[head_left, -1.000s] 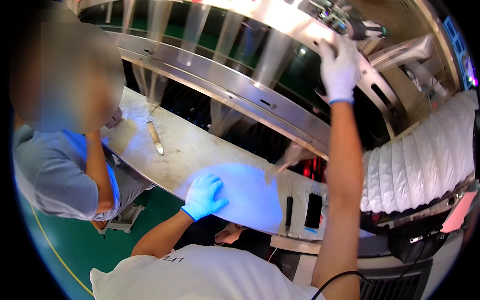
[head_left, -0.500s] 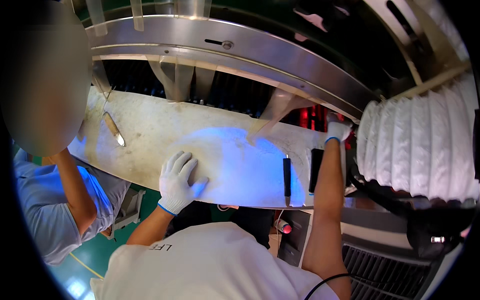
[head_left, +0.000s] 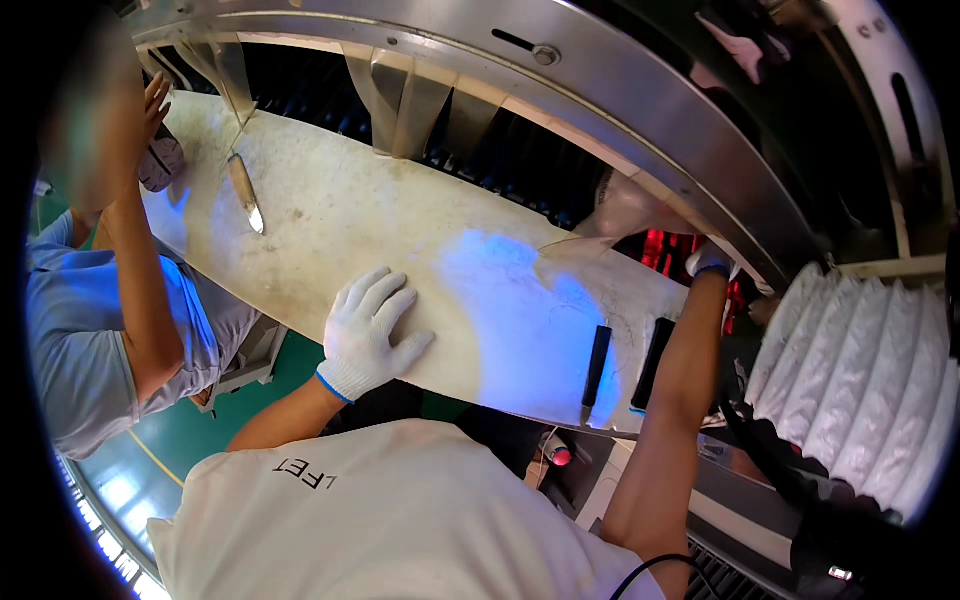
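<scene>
Fingers (head_left: 385, 300) of the left hand (head_left: 365, 330) spread flat, steadying the pale bench (head_left: 330, 215); the right hand (head_left: 708, 262), beyond its far edge, grip unclear.

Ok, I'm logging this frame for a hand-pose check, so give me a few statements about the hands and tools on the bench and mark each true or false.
1. The left hand lies flat, fingers spread, on the white bench. True.
2. The left hand holds the knife. False: the knife lies alone on the bench, far from that hand, near the other person's arm.
3. Two dark tools lie side by side near the bench's right end. True.
4. The right hand rests on those dark tools. False: it reaches past them to the bench's far edge, under the metal rim.
5. Both hands wear white gloves. True.
</scene>
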